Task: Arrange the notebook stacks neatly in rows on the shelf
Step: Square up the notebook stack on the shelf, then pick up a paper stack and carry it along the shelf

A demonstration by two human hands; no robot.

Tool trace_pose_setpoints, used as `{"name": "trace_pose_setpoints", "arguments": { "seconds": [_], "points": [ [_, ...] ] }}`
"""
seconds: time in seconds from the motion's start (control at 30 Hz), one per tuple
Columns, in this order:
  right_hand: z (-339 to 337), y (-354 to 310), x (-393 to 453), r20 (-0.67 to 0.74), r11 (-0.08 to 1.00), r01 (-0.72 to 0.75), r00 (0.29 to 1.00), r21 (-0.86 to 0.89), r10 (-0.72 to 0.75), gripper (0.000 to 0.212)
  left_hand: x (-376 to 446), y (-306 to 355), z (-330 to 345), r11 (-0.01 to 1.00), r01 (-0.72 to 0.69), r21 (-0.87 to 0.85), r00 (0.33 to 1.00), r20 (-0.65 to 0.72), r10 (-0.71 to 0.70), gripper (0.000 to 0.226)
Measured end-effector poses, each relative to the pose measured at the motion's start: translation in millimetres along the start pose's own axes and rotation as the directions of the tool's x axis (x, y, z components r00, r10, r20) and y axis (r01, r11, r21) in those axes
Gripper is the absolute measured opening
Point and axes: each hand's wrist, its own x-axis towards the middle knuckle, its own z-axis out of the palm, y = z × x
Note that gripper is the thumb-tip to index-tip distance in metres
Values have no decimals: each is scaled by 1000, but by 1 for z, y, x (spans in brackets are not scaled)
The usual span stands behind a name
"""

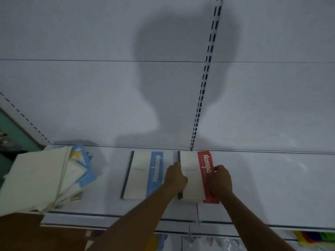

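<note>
A red-banded notebook stack [192,176] lies flat on the white shelf [272,187], its far edge against the back panel. My left hand [175,176] grips its dark spine side and my right hand [220,180] grips its red-banded side. To the left lies a blue-banded notebook stack [143,175], squared to the back panel. At the far left an untidy, fanned pile of cream and blue notebooks [41,178] overhangs the shelf's front edge.
A slotted white upright [204,78] runs up the back panel behind the red stack. The shelf's front lip [126,217] has a dark strip. Coloured items [313,238] and packaged goods lie on a lower level. A brown surface [36,232] sits bottom left.
</note>
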Motion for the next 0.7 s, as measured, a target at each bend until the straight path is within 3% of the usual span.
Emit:
{"name": "trace_pose_setpoints", "arguments": {
  "seconds": [0.13, 0.2, 0.27, 0.37, 0.47, 0.6, 0.7],
  "points": [
    [3, 0, -2, 60, 990, -30, 997, -135, 39, 24, -1, 2, 7, 992, 25, 123, 999, 17, -28, 46],
    [4, -10, -5, -18, 958, -39, 999, -285, 35, 38, -5, 2, 0, 986, 2, 170, 1000, 25, -6, 49],
    [6, -27, -9, -80, 937, 21, 995, -348, -52, 48, -9, -1, -18, 994, -15, 104, 999, -42, 19, 42],
    [23, -69, -22, 57, 941, 283, 959, -186, -278, 42, -16, -14, -73, 999, -37, -19, 970, -240, 32, 25],
    [60, -130, -55, 268, 904, 421, 881, -72, -389, 29, -31, -44, -146, 999, -22, -49, 899, -439, -2, 14],
    [114, -211, -124, 403, 847, 520, 755, 113, -517, 20, -68, -112, -239, 990, 142, -14, 769, -628, -120, 14],
    [151, -256, -173, 452, 793, 597, 678, 121, -580, 20, -102, -173, -294, 951, 307, 19, 694, -689, -211, 25]
  ]
}}
